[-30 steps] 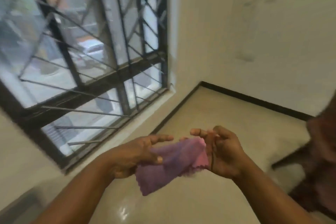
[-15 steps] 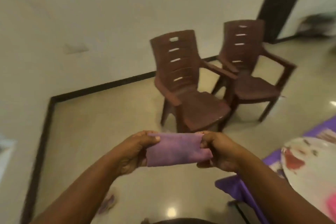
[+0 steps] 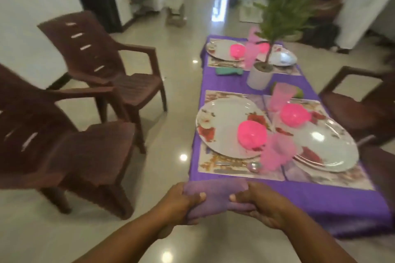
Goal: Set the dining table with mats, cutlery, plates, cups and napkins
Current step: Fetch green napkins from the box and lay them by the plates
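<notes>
A folded purple napkin (image 3: 215,188) is stretched between my two hands, just off the near left corner of the dining table (image 3: 320,200). My left hand (image 3: 181,203) grips its left end and my right hand (image 3: 256,205) grips its right end. The table wears a purple cloth with printed mats (image 3: 224,166). White plates (image 3: 224,128) lie on the mats, each with a pink cup (image 3: 252,134) upside down on it. Cutlery (image 3: 237,165) lies in front of the near left plate. A green napkin (image 3: 228,70) lies at the far left setting.
Two brown plastic chairs (image 3: 119,74) stand on the left, the nearer one (image 3: 64,156) close to my left arm. Another chair (image 3: 363,109) is right of the table. A potted plant in a white pot (image 3: 259,74) stands mid-table. Pink glasses (image 3: 277,153) stand between the plates.
The view has swung from the window past the chairs to the table. The napkin went from loose and half open to a folded strip held at both ends.
</notes>
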